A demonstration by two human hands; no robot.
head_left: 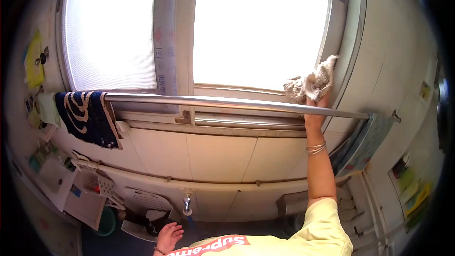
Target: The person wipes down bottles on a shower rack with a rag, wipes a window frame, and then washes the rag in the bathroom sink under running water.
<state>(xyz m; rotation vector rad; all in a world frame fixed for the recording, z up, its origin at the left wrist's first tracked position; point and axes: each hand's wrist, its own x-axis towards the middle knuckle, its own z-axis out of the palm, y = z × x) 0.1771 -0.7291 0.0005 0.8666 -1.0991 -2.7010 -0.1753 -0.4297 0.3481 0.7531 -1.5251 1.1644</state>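
Note:
A crumpled greyish-beige cloth (310, 83) is held by my right hand (318, 100) against the lower right corner of the bright window (260, 28). That arm reaches up behind the metal rail (213, 103), and bangles circle its wrist. Most of the fingers are covered by the cloth. Low in the view, my left hand (169, 237) hangs with its fingers slightly curled and apart, holding nothing. It is nearest to a light basket (147, 201) with dark items inside.
A dark blue patterned towel (90, 116) hangs on the rail's left end, a grey-blue towel (362, 144) on its right. Below the sill are a tap (187, 204), a pipe along the wall, a green bucket (106, 221) and a sink (52, 175) at left.

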